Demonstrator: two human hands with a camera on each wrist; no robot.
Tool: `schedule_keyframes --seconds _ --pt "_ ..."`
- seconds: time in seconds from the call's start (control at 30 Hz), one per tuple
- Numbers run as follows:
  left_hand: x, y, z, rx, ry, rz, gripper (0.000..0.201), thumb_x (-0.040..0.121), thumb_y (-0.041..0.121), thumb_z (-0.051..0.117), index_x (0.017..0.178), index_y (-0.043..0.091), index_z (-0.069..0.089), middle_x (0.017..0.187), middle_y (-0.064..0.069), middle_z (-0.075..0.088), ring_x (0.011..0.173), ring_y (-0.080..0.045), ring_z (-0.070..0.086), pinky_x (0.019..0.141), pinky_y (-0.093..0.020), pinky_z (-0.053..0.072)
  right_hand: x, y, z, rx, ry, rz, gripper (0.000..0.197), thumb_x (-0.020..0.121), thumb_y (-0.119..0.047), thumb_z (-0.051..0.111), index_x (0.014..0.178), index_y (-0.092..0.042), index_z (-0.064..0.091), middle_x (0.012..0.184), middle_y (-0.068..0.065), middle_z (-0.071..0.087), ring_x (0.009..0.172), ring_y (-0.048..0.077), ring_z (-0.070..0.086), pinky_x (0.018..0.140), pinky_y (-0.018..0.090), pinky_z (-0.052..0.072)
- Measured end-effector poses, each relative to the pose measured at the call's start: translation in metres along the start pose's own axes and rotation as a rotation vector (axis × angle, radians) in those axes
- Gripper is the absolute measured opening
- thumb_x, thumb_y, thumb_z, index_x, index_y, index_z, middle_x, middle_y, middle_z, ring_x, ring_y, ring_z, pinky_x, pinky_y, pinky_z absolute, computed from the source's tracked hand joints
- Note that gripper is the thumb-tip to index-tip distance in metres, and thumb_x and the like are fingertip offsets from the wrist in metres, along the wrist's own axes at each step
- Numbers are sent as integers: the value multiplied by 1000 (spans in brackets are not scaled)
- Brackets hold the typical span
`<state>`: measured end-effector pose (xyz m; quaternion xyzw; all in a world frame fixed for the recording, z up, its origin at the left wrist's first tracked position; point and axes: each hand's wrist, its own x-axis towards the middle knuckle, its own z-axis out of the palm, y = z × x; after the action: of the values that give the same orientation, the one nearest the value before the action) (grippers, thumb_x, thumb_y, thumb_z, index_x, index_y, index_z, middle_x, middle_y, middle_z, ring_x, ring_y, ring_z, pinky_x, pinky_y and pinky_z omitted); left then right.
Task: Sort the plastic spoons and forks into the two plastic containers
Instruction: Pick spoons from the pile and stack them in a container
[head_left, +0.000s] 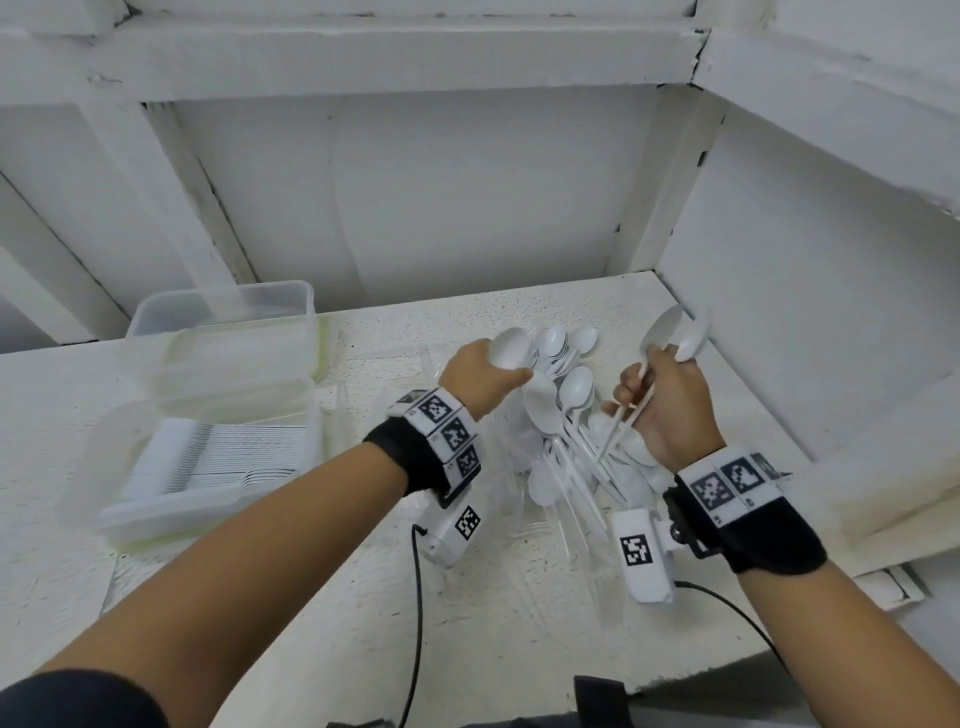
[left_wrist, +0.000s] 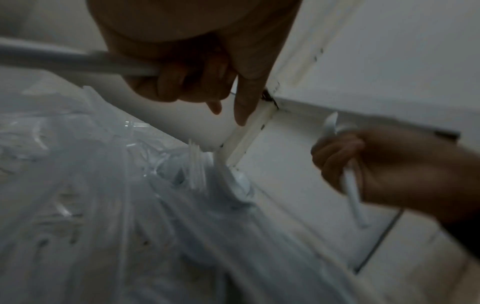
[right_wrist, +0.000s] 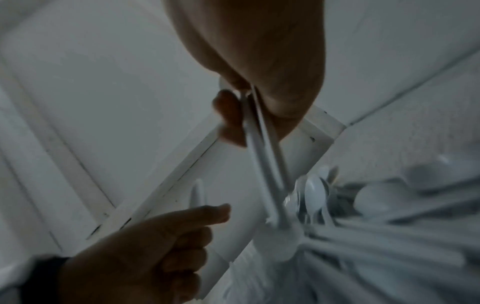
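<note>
Spoons of white plastic (head_left: 563, 415) lie heaped with clear plastic forks (left_wrist: 196, 164) on the speckled white tabletop (head_left: 311, 649), between the two hands. The left hand (head_left: 480, 376) curls its fingers round the handle of one white spoon (head_left: 511, 347), bowl raised above the heap. The right hand (head_left: 667, 410) grips two more white spoons (head_left: 675, 332) by their handles, bowls upward. To the left stand two clear plastic containers: the near container (head_left: 208, 467) holds stacked cutlery, the far container (head_left: 223, 312) sits behind it.
</note>
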<state>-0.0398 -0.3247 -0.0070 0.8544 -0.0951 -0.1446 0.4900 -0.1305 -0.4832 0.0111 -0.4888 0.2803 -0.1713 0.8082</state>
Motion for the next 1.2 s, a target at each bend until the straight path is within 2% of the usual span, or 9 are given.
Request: schedule_keyframes --seconds 0.13,0.27,0.37,0.5,0.57,0.77,0.87,1.07,1.2 --pt "5 -1 18 422 -199 53 43 79 42 67 109 13 55 98 -2 59 83 -19 54 66 -27 39 1 15 2 -21 -7 175 23 97 -28 48 78 -14 44 52 -2 40 36 5 32 36 15 25" --pt "7 -2 27 527 -259 18 40 80 40 66 105 11 55 91 -3 56 80 -20 55 61 -26 38 0 21 3 13 -54 241 12 93 -4 51 82 -4 52 66 4 41 39 4 40 35 15 30" --pt "7 1 27 565 -255 17 30 83 25 62 105 7 55 89 -4 53 77 -20 52 54 -24 36 -4 20 5 -34 -72 240 10 93 -14 56 85 -9 52 62 3 42 39 6 42 37 18 36" --pt "7 4 15 424 -222 31 19 83 22 62 96 10 54 89 -5 55 78 -20 52 58 -24 37 -7 14 2 -348 -62 123 12 96 -31 50 90 -20 49 59 -1 40 36 5 29 38 16 23" --pt "4 4 4 328 -186 38 23 83 21 63 101 9 57 85 -3 56 73 -19 54 57 -23 37 -3 14 -3 -581 -93 63 14 95 -28 51 92 -14 56 61 -1 38 35 4 26 35 15 19" --pt "-1 0 -32 56 -29 -13 24 82 12 61 105 8 57 75 -1 59 47 -11 53 44 -18 36 14 25 -6 -1248 -132 -60 26 89 -17 53 75 3 62 64 5 51 57 15 44 51 25 32" --pt "-1 -1 -45 -63 56 9 25 81 9 62 104 10 53 85 -5 56 53 -11 47 48 -20 37 20 31 2 -1461 -171 -62 27 89 -19 55 64 -8 55 62 3 53 58 16 49 51 24 36" --pt "1 -6 -59 -385 132 -83 36 78 13 67 110 9 52 82 -3 49 56 -11 40 43 -18 30 19 40 19 -1552 -197 -64 19 85 -14 62 92 -10 45 73 2 53 67 21 54 51 25 34" --pt "1 -5 -60 -671 73 -236 21 81 13 67 96 13 52 68 2 45 50 -7 42 47 -20 33 18 36 16 -1447 -196 -45 13 86 -9 52 76 -11 44 67 2 47 57 15 46 49 24 31"
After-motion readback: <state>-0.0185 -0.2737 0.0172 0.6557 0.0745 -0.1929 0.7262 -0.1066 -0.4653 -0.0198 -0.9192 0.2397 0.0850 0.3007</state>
